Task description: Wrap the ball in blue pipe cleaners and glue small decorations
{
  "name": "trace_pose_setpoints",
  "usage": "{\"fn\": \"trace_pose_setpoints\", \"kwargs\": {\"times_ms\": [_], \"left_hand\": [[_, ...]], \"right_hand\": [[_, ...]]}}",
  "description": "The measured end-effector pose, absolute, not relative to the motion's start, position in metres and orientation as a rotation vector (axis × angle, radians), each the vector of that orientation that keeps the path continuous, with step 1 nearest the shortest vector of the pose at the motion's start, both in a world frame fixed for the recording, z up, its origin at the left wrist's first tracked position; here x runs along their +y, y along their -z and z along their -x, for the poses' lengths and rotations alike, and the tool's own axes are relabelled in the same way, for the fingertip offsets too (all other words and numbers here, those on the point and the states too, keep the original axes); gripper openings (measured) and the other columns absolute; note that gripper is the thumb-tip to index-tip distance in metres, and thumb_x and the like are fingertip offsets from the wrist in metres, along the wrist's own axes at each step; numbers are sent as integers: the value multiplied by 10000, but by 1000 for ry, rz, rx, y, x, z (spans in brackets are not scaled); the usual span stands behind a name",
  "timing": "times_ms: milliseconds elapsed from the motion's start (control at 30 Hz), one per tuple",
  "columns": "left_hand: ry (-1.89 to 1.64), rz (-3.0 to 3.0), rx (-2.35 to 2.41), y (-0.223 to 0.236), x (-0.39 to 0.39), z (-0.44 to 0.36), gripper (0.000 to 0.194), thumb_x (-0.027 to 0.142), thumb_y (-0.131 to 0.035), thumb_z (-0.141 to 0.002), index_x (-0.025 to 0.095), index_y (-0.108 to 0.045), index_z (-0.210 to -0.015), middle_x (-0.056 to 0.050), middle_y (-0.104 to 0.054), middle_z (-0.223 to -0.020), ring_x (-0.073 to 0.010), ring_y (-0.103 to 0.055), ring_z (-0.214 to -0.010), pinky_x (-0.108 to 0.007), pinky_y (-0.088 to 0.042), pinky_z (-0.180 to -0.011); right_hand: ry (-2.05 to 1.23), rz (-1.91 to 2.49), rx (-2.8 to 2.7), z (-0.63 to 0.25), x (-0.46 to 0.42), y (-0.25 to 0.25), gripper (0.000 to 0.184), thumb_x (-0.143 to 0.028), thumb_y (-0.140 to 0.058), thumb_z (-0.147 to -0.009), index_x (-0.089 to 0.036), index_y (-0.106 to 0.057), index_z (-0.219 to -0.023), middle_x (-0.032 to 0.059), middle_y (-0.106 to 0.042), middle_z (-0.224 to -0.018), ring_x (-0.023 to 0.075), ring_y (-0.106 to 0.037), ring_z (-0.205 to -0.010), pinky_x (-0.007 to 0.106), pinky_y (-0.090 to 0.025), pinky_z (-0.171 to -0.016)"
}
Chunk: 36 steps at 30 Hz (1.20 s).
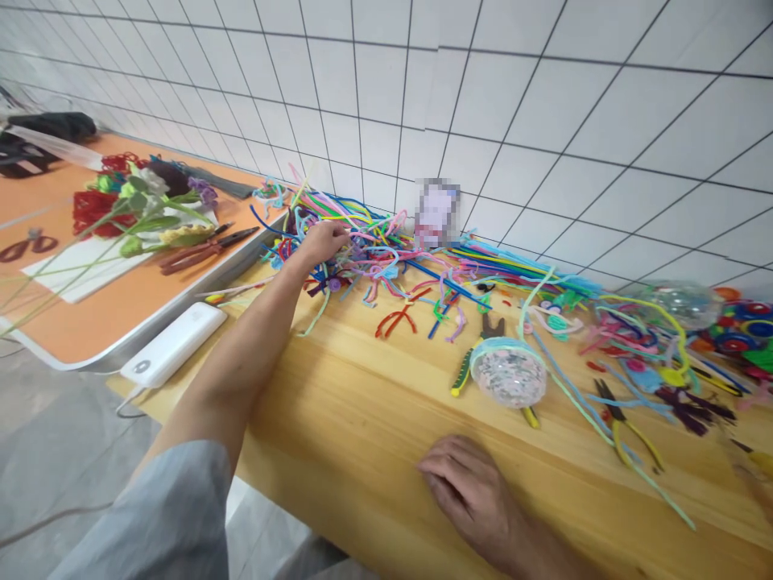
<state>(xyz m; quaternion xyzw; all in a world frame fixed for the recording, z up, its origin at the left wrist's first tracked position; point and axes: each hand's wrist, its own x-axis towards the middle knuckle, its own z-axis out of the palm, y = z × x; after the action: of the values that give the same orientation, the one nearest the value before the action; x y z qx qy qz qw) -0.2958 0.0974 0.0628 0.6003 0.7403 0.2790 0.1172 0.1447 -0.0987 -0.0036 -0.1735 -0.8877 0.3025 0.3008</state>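
Observation:
My left hand (323, 242) reaches far out into a heap of coloured pipe cleaners (386, 242) at the back of the wooden table (338, 403). Its fingers curl down among the strands, and what they grip is hidden. My right hand (468, 487) rests palm down on the bare wood near the front edge, fingers loosely bent, holding nothing. A clear glittery ball (509, 372) wrapped with a pale blue pipe cleaner lies just beyond the right hand, on top of pliers with yellow handles (465, 366).
A white power bank (175, 342) lies at the table's left end. An orange table (90, 314) to the left carries pipe-cleaner flowers (145, 209), pliers (205, 248) and scissors (27, 243). Small cutters (628, 431) and coloured craft pieces (740, 326) lie at the right. A tiled wall (483, 97) stands behind.

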Motion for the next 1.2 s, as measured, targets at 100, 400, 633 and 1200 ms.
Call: {"fn": "trace_pose_setpoints", "kwargs": {"times_ms": [100, 400, 633, 1200], "left_hand": [[-985, -1678, 2198, -78, 93, 300, 167, 308, -543, -829, 168, -631, -811, 5, -597, -645, -145, -519, -626, -246, -396, -605], [-1183, -1620, 1762, -121, 59, 295, 131, 271, -610, -780, 185, -631, -876, 10, -577, -674, -116, -502, -562, -239, -413, -560], [-372, -1894, 2006, -98, 52, 284, 204, 239, -547, -733, 201, -711, -847, -13, -708, -755, -196, -654, -728, -260, -456, -631], [-133, -2038, 2081, -70, 54, 272, 367, 313, -784, -733, 236, -759, -1091, -16, -758, -746, -213, -680, -665, -258, -420, -618]], "right_hand": [[-822, 449, -2353, -145, -98, 5, 173, -73, -553, -1017, -212, -632, -1083, 33, -714, -891, 170, -655, -803, 305, -521, -731], [-809, 448, -2346, -144, -97, 2, 221, -59, -538, -997, -233, -643, -1084, 23, -722, -875, 170, -674, -783, 300, -546, -708], [-801, 442, -2336, -142, -97, 2, 230, -56, -541, -991, -235, -656, -1079, 23, -721, -864, 175, -673, -766, 307, -545, -690], [-799, 434, -2345, -143, -96, 3, 216, -63, -531, -1009, -239, -636, -1078, 26, -719, -871, 171, -660, -776, 311, -534, -692]]}}
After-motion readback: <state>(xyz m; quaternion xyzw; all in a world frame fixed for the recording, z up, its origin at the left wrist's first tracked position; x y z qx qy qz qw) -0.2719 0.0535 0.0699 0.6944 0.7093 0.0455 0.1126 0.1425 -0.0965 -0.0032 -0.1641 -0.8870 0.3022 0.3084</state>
